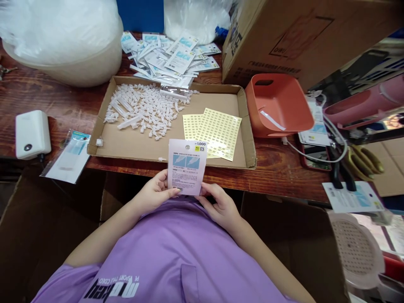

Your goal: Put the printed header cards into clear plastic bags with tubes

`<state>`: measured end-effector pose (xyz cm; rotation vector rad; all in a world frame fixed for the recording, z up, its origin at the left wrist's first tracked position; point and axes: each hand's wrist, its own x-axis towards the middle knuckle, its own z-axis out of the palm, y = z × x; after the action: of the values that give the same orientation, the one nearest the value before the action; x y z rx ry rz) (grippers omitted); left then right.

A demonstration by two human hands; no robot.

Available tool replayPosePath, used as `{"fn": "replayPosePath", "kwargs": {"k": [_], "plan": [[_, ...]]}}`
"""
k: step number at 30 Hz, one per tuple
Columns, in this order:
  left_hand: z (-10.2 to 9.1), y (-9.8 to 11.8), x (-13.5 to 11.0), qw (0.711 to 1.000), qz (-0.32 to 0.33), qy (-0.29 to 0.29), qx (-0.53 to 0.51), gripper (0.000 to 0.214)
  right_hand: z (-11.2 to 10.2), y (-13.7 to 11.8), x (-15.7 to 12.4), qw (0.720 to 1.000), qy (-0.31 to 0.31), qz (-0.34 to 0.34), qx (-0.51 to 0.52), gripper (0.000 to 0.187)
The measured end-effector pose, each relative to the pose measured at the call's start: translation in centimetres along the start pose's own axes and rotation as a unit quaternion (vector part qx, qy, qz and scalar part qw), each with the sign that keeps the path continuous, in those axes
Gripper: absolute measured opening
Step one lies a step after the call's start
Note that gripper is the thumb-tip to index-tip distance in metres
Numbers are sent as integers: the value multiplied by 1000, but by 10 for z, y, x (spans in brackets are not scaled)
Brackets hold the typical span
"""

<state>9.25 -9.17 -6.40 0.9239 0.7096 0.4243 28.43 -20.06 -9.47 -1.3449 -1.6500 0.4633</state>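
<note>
A printed product card (pixel 187 168) with two blue pictures and a hang hole is held upright at the table's front edge. My left hand (pixel 156 191) grips its lower left edge between thumb and fingers. On the lower right corner, my right hand (pixel 219 204) pinches the card. Just beyond lies a shallow cardboard tray (pixel 135 153). Inside it are a heap of small white plastic pieces (pixel 151 107), a few clear tubes and yellow sticker sheets (pixel 217 130) with rows of small oval stickers.
Behind the tray lies a pile of similar cards (pixel 179 59). An orange bin (pixel 280 105) and a large cardboard box (pixel 284 38) stand right. At left are a white power bank (pixel 33 134), a bagged card (pixel 71 158) and a big tub (pixel 78 63). Scissors (pixel 362 162) lie far right.
</note>
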Motion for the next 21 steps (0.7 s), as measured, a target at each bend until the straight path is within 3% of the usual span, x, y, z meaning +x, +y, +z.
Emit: {"fn": "replayPosePath", "kwargs": {"k": [5, 10, 14, 18, 21], "plan": [[-2, -2, 1, 999, 16, -19, 22, 41, 2, 1, 3, 997, 27, -40, -52, 69], [1, 6, 5, 1000, 3, 1, 23, 44, 5, -4, 5, 994, 77, -7, -75, 70], [2, 15, 7, 998, -56, 9, -9, 50, 8, -7, 5, 994, 87, 27, -54, 68], [5, 19, 5, 991, -128, 19, -38, 40, 8, -7, 5, 993, 101, 52, -40, 66], [7, 18, 3, 989, -137, 29, -47, 33, 9, -7, 5, 992, 107, 54, -48, 65]]}}
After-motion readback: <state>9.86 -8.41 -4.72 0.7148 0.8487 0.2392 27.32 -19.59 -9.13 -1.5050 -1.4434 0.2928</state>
